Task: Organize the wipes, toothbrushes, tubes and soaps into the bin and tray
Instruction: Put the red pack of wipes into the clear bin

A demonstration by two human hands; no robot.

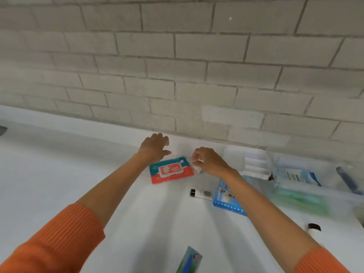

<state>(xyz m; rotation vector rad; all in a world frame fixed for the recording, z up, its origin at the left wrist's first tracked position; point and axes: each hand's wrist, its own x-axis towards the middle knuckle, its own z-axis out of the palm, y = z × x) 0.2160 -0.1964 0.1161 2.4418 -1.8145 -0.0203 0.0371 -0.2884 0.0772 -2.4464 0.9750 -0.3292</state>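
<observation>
A red and teal wipes pack lies flat on the white counter near the wall. My left hand hovers open just above its far left corner, fingers spread. My right hand is closed on a small white wrapped soap at the pack's right edge. A white tube with a black cap lies in front of it. A blue packaged item sits partly under my right forearm. A clear bin at the right holds a blue and white pack and something green.
A clear tray with white ridges stands by the wall, left of the bin. A packaged toothbrush lies at the bottom edge. A black-capped item sits near the counter's right side. The grey brick wall runs along the back.
</observation>
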